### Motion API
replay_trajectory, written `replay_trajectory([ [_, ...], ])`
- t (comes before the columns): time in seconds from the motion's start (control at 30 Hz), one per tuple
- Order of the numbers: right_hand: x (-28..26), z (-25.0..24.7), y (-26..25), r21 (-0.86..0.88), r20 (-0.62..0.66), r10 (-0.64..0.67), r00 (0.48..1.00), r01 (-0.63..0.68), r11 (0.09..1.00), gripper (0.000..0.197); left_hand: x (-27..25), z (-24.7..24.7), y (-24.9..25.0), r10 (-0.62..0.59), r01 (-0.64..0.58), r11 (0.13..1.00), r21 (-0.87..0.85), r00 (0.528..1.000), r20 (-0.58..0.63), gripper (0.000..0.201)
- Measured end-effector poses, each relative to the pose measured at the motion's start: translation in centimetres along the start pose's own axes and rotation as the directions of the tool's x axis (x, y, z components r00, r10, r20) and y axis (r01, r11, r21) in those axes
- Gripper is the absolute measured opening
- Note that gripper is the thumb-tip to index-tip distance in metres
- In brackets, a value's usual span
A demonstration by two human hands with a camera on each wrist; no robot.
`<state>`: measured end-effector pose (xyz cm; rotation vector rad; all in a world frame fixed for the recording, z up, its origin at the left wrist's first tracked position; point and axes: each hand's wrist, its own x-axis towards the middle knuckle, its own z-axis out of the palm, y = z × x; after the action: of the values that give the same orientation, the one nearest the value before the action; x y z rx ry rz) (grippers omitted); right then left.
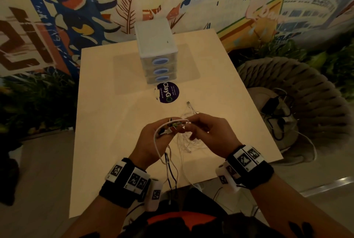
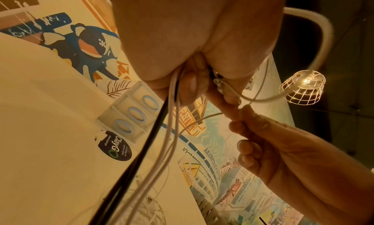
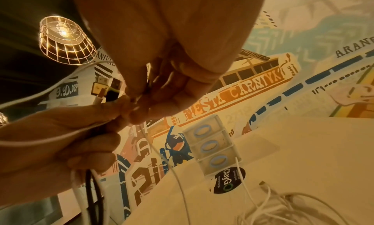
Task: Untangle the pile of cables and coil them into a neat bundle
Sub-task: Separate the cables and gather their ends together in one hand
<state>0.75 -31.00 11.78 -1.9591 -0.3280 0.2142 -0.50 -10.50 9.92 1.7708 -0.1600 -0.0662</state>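
The left hand [image 1: 153,138] grips several gathered cable ends, plugs [image 3: 105,88] aligned, so they stay sorted. The right hand [image 1: 208,132] pinches one thin white strand [image 3: 161,156] to draw it free of the cable pile [image 1: 188,142] on the table [image 1: 115,122]. Only the right wrist view shows the plugs clearly.

This looks like a café or casual public seating area, though the dim light leaves some doubt. A large painted mural [image 1: 76,17] of buildings, lettering and a blue cartoon figure covers the wall. A wire-cage pendant lamp [image 3: 64,39] glows overhead. The pale counter [image 1: 115,122] bears a round "ClayGo" clean-as-you-go sticker [image 1: 168,92], the sort found in eateries. A woven rope chair [image 1: 298,88] stands beside it, with leafy plants [image 1: 34,103] along the wall.
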Motion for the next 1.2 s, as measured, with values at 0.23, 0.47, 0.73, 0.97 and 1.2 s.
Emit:
replay_trajectory([
  [0.23,-0.3,-1.7,1.0,0.021,-0.010,-0.004,1.000,0.004,1.000,0.016,-0.6,0.4,0.1,-0.032,0.035,0.997,-0.064,0.998,0.046,0.026],
  [0.47,0.4,-2.7,-0.2,0.232,-0.100,-0.074,0.992,0.096,0.968,0.010,-0.1,0.5,0.7,-0.119,0.119,0.993,0.001,0.989,0.090,0.017],
  [0.73,0.9,-4.2,-0.5,0.425,-0.133,0.012,0.991,0.046,0.904,0.016,0.1,0.1,1.0,-0.218,0.225,0.963,-0.146,0.974,0.065,0.026],
  [0.97,0.2,-1.6,-0.5,-0.055,0.165,-0.019,0.986,0.028,0.998,0.028,1.2,0.8,0.8,-0.426,0.390,0.843,-0.370,0.905,-0.017,0.045],
  [1.2,0.8,1.3,-1.5,-0.026,0.043,-0.019,0.999,0.020,0.999,0.066,0.8,1.3,1.8,-0.372,0.393,0.883,-0.256,0.919,0.130,0.046],
])
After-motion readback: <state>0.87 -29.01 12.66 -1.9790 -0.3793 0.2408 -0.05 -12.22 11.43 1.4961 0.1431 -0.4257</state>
